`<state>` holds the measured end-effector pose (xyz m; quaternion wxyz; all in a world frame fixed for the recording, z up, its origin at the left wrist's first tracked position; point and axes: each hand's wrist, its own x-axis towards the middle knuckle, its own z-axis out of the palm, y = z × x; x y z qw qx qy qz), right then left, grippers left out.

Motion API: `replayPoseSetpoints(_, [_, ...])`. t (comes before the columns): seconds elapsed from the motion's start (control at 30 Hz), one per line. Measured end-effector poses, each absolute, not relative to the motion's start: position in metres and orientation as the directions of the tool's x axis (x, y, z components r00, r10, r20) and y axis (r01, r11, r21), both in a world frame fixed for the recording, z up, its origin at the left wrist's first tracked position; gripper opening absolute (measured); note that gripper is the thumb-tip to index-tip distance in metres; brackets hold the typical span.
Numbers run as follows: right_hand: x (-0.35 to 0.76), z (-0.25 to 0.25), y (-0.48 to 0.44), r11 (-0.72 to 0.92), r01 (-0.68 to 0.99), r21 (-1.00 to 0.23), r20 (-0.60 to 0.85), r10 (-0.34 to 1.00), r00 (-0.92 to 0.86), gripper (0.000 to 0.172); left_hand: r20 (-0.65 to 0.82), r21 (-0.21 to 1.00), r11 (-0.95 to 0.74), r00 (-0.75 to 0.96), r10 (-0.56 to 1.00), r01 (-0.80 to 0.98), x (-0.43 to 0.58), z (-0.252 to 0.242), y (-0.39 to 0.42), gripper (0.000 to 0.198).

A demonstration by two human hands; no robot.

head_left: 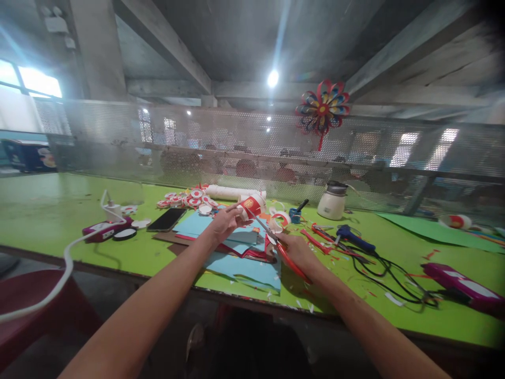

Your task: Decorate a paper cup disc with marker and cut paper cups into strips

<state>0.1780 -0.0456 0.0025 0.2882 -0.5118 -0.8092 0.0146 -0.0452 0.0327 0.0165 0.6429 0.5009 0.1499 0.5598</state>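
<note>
My left hand [224,222] is closed round a red and white paper cup [252,206], held on its side above the table. My right hand [296,251] grips red-handled scissors [284,253], whose blades reach up and left to the cup's rim. Under both hands lie blue paper sheets [240,263] and red paper strips [252,252] on the green table [51,221].
A black phone [166,219], cut red and white paper rings [189,200], a white roll [229,192], a white kettle [332,201], a blue glue gun [353,237] with black cords, and magenta power strips [461,284] lie about. A mesh screen [118,142] backs the table, bearing a paper pinwheel [322,109].
</note>
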Motion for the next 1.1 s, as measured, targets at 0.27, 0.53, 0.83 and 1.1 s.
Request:
replayPoseSetpoints(0.27, [0.1772, 0.0049, -0.0483, 0.483, 0.814, -0.321, 0.445, 0.836, -0.320, 0.027, 0.359, 0.817, -0.126, 0.326, 0.874, -0.563, -0.0427, 0.0105, 0.0363, 0.031])
replayPoseSetpoints(0.53, [0.1762, 0.0065, -0.0492, 0.436, 0.841, -0.322, 0.413, 0.863, -0.289, 0.030, 0.386, 0.784, -0.113, 0.336, 0.859, -0.611, -0.0396, 0.0097, 0.0366, 0.042])
replayPoseSetpoints(0.83, [0.1763, 0.0066, -0.0472, 0.424, 0.856, -0.296, 0.403, 0.868, -0.290, 0.031, 0.340, 0.806, -0.098, 0.322, 0.883, -0.583, -0.0400, 0.0113, 0.0366, 0.033])
replayPoseSetpoints(1.1, [0.1773, 0.0054, -0.0482, 0.441, 0.833, -0.334, 0.407, 0.865, -0.294, 0.027, 0.303, 0.847, -0.077, 0.358, 0.883, -0.526, -0.0457, 0.0120, 0.0362, 0.028])
